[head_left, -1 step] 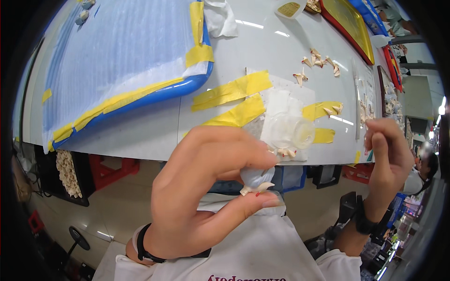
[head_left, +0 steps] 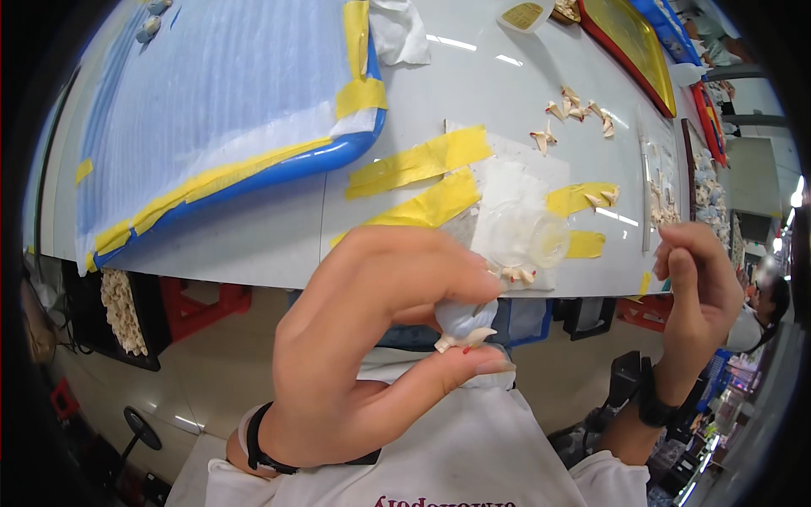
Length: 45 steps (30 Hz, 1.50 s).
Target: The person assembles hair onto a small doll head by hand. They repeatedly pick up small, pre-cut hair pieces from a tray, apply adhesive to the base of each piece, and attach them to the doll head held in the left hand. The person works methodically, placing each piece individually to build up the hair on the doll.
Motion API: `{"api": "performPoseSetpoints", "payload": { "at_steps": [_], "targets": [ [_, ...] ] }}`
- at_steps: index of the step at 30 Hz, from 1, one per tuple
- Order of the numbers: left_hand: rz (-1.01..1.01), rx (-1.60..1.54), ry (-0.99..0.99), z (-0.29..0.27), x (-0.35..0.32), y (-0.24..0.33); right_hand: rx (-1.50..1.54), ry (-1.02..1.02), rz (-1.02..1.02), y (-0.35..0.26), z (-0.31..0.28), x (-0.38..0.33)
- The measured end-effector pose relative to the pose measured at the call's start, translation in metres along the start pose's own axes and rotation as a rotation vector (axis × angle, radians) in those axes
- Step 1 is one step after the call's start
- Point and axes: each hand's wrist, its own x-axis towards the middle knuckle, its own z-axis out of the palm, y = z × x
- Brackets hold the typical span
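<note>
My left hand (head_left: 363,338) pinches a small figurine piece (head_left: 466,321) between thumb and fingers. The piece has a rounded pale-blue upper part and a cream lower part with a red spot, which rests on the thumb. Off to the right, my right hand (head_left: 705,275) is raised by the table edge, its fingers curled in toward the thumb. Whatever its fingertips may hold is too small to make out. Beyond the left hand, a clear plastic cup (head_left: 549,241) is on white tissue (head_left: 507,190), with small cream pieces with red tips (head_left: 517,275) beside it.
Yellow tape strips (head_left: 422,165) hold down the work pad. A blue-rimmed tray (head_left: 338,156) covered with ribbed sheeting fills the left of the table. Several loose cream pieces (head_left: 574,108) lie farther back, near a gold-and-red tray (head_left: 629,46). Red stools (head_left: 198,308) stand below.
</note>
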Motion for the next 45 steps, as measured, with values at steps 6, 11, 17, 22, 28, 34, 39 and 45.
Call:
{"api": "performPoseSetpoints", "payload": {
  "at_steps": [6,11,17,22,28,34,39,45],
  "targets": [
    [0.042,0.063,-0.080,-0.008,0.005,-0.003,-0.312,0.164,-0.060,0.001,0.007,-0.012],
    [-0.061,-0.218,0.023,0.000,0.003,-0.006,-0.281,0.290,0.060,0.001,0.013,-0.016],
    [-0.085,-0.372,0.120,0.006,0.001,-0.009,0.110,0.217,0.036,-0.004,0.020,-0.004],
    [0.229,0.055,-0.137,-0.016,0.013,-0.018,-0.075,0.183,-0.177,-0.002,0.016,0.010],
    [0.047,-0.260,0.015,-0.001,0.001,-0.010,0.135,0.138,-0.153,-0.023,0.042,0.015],
    [0.189,-0.077,-0.157,-0.017,0.007,-0.022,0.009,-0.001,-0.307,-0.024,0.057,0.013],
    [-0.044,-0.317,0.049,0.003,0.002,-0.012,-0.187,-0.011,-0.363,-0.027,0.057,0.012],
    [0.146,-0.182,-0.055,-0.003,0.007,-0.024,-0.156,0.013,-0.376,-0.028,0.057,0.013]
  ]
}}
